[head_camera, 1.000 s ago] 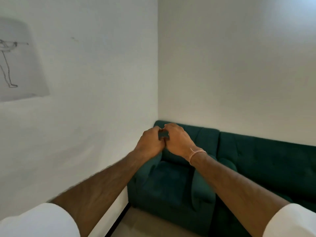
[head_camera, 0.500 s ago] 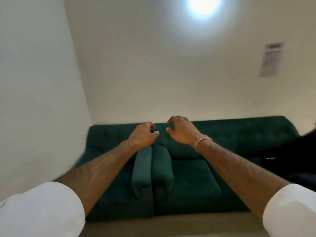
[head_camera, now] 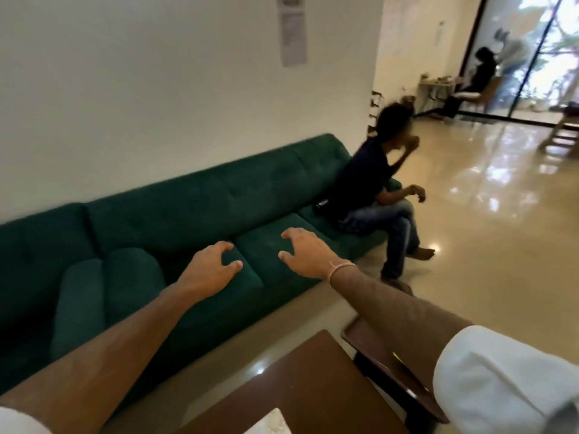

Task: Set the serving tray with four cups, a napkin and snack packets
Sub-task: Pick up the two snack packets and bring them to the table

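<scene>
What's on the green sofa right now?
On the green sofa, a seated person occupies the far end, and two bolster cushions lie at the near end. Both hands, left and right, hover empty in front; the arms hide part of the seat.

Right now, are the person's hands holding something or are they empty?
Empty. The left hand and right hand hang open over the green sofa, fingers curled, nothing between them.

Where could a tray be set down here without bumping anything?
The brown table near the camera looks mostly bare. Sofa cushions under the empty left hand and right hand are free. The sofa's far end holds a seated person.
</scene>
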